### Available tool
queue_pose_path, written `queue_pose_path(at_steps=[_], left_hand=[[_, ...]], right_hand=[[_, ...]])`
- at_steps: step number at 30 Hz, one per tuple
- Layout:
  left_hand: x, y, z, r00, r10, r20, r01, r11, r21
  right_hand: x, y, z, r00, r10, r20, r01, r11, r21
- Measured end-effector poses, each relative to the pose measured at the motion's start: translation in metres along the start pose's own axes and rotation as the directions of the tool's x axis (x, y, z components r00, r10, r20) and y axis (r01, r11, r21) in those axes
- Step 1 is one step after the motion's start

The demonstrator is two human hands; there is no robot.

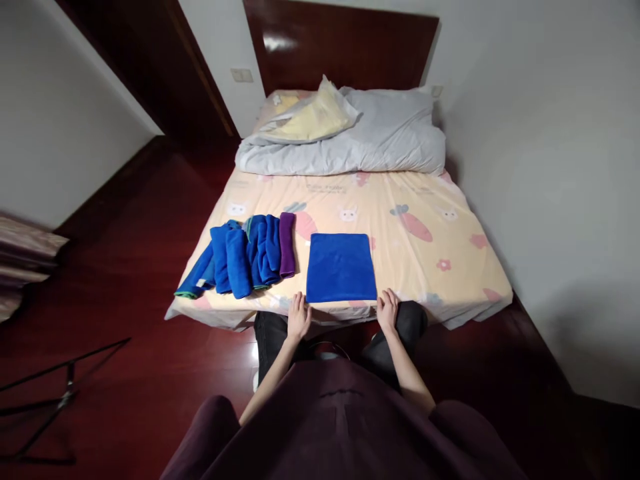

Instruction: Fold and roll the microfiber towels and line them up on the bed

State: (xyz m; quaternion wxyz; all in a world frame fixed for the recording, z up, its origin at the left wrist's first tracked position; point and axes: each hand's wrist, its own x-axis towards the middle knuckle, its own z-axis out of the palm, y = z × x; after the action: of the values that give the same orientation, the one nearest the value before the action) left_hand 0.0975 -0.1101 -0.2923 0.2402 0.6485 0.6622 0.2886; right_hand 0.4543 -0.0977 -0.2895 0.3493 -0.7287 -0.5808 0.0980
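A blue towel (341,267), folded into a flat square, lies near the front edge of the bed. At its near left corner is my left hand (299,317), fingers bent and thumb close together around the corner. My right hand (388,311) pinches at the near right corner in much the same way. To the left of the square lie several rolled or loosely folded blue towels (237,263), side by side and partly overlapping. A rolled purple towel (287,245) sits at the right end of that row, beside the flat one.
The bed sheet (415,260) is peach with carrots and rabbits. A grey quilt (395,130) and a pale yellow pillow (320,117) lie toward the headboard (345,43). A black metal stand (67,393) is on the dark red floor at left; a wall (560,167) rises at right.
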Motion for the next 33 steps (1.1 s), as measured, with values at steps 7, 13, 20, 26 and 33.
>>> queue_pose_path(at_steps=[7, 13, 20, 26, 33], left_hand=[[-0.001, -0.003, -0.016, 0.974, -0.221, 0.042, 0.222, 0.922, -0.316], [0.032, 0.009, -0.010, 0.890, -0.392, 0.233, 0.451, 0.679, -0.579], [0.037, 0.017, -0.006, 0.889, -0.394, 0.233, 0.449, 0.650, -0.613], [0.031, 0.010, -0.014, 0.879, -0.421, 0.226, 0.462, 0.629, -0.625], [0.011, -0.006, -0.015, 0.862, -0.466, 0.201, 0.490, 0.660, -0.570]], right_hand=[[-0.006, -0.005, 0.010, 0.976, 0.206, 0.074, -0.218, 0.926, 0.309], [0.008, -0.009, 0.010, 0.884, 0.329, 0.333, -0.462, 0.729, 0.504], [0.020, -0.017, -0.001, 0.802, 0.385, 0.457, -0.593, 0.614, 0.522], [0.015, -0.022, -0.003, 0.811, 0.421, 0.406, -0.583, 0.634, 0.508], [-0.009, -0.018, -0.002, 0.823, 0.436, 0.364, -0.568, 0.640, 0.518]])
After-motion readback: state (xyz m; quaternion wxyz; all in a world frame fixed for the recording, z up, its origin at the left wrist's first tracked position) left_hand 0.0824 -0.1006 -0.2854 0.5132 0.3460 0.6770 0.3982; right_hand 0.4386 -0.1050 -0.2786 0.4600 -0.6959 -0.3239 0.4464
